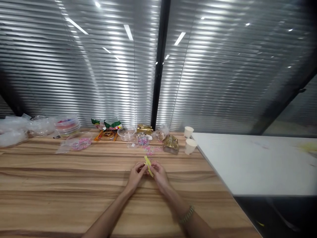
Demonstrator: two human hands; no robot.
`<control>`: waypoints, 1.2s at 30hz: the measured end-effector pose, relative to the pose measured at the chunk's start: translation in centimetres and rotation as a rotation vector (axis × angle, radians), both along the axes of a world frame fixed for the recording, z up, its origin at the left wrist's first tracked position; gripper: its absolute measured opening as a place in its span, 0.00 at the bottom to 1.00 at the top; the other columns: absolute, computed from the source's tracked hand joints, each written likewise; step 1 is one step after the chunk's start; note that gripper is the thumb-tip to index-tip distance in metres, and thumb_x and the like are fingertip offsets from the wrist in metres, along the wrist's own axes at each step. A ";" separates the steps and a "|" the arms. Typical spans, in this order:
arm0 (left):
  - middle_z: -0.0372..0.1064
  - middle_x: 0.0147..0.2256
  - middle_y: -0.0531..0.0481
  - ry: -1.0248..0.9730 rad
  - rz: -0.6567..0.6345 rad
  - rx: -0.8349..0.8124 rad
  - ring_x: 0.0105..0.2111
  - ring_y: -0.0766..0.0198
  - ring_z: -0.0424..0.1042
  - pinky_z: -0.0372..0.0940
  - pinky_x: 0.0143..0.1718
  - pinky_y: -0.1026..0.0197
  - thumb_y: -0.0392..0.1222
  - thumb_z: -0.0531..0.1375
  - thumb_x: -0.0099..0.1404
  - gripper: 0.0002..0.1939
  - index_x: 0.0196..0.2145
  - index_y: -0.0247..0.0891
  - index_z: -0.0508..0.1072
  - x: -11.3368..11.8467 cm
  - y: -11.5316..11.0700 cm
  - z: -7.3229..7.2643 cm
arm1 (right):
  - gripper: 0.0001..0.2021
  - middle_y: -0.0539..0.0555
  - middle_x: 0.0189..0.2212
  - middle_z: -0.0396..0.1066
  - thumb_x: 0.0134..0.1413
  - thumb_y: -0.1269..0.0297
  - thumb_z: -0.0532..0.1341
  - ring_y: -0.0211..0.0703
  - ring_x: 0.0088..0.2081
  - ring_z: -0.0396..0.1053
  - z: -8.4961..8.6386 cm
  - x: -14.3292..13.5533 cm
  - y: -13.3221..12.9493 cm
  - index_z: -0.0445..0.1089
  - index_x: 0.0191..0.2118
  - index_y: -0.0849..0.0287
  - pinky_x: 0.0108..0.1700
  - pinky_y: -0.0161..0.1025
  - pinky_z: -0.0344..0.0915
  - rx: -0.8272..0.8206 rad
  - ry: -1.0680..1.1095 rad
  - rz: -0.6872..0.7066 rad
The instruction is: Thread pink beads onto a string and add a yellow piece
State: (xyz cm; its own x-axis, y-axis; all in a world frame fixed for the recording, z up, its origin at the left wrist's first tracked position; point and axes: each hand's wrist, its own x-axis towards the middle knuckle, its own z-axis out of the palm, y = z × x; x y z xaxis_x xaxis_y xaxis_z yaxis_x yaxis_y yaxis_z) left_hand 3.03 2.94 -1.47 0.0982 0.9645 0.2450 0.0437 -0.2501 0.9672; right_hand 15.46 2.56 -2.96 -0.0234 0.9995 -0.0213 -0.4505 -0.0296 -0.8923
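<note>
At lower centre, left hand (135, 176) and right hand (158, 175) meet, fingertips of both pinched closed on a yellow strip (148, 166) held just above the wooden table (61, 185). Beyond, mid-frame: pink beads (151, 150), two paper cups (190, 146)

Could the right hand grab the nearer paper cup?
Probably yes. The right hand is busy holding the yellow piece with the left hand, but bare table lies between it and the paper cup.
</note>
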 end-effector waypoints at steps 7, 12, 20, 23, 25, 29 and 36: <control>0.73 0.29 0.45 -0.283 0.041 -0.226 0.28 0.62 0.69 0.64 0.30 0.63 0.47 0.64 0.48 0.15 0.30 0.32 0.76 0.0 0.1 -0.1 | 0.22 0.53 0.27 0.70 0.36 0.49 0.65 0.41 0.23 0.69 0.7 0.1 -0.5 0.65 0.34 0.61 0.26 0.39 0.67 0.070 -0.132 0.059; 0.72 0.25 0.46 -0.394 0.099 -0.278 0.23 0.66 0.67 0.62 0.26 0.66 0.50 0.65 0.45 0.18 0.28 0.32 0.75 -0.7 0.7 -0.4 | 0.25 0.54 0.25 0.71 0.39 0.48 0.63 0.40 0.22 0.68 0.5 0.2 -0.5 0.68 0.41 0.63 0.26 0.39 0.67 0.097 -0.254 0.106; 0.71 0.22 0.48 -0.363 0.101 -0.300 0.22 0.67 0.68 0.63 0.26 0.67 0.47 0.67 0.43 0.16 0.27 0.31 0.75 -0.4 0.2 0.1 | 0.16 0.56 0.38 0.69 0.50 0.57 0.55 0.41 0.29 0.68 0.2 0.5 -0.7 0.71 0.43 0.56 0.28 0.39 0.67 0.237 -0.444 0.167; 0.73 0.24 0.47 -0.328 0.106 -0.294 0.24 0.65 0.69 0.64 0.27 0.65 0.46 0.67 0.43 0.16 0.27 0.32 0.75 -0.3 0.0 0.4 | 0.15 0.55 0.41 0.68 0.53 0.62 0.52 0.44 0.36 0.67 0.6 0.7 -0.8 0.71 0.43 0.55 0.31 0.38 0.67 0.333 -0.543 0.156; 0.73 0.25 0.46 -0.299 0.108 -0.280 0.24 0.63 0.70 0.65 0.28 0.64 0.46 0.67 0.43 0.15 0.27 0.31 0.75 -0.3 -0.1 0.5 | 0.15 0.55 0.40 0.68 0.55 0.62 0.51 0.43 0.37 0.66 0.9 0.7 -1.0 0.69 0.45 0.55 0.33 0.37 0.65 0.395 -0.619 0.148; 0.74 0.26 0.45 -0.237 0.089 -0.242 0.27 0.61 0.70 0.65 0.30 0.64 0.45 0.67 0.43 0.14 0.25 0.32 0.75 -0.2 -0.1 0.6 | 0.13 0.53 0.30 0.68 0.56 0.60 0.51 0.40 0.29 0.64 1.0 0.6 -1.2 0.68 0.42 0.57 0.31 0.35 0.62 0.468 -0.793 0.093; 0.75 0.28 0.45 -0.214 0.059 -0.223 0.28 0.59 0.72 0.66 0.34 0.59 0.47 0.64 0.47 0.15 0.28 0.32 0.76 -0.4 0.1 0.3 | 0.16 0.47 0.17 0.59 0.58 0.55 0.46 0.35 0.18 0.56 0.3 0.8 -0.7 0.64 0.32 0.60 0.21 0.32 0.56 0.318 -0.715 0.014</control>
State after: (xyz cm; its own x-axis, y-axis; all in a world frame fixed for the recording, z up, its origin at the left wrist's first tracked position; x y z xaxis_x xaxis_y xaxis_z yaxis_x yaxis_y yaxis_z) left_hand 2.66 3.04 -1.15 0.0095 0.9993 0.0362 -0.1587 -0.0343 0.9867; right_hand 16.27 1.89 -2.67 -0.1249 0.9598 0.2514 0.2349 0.2748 -0.9324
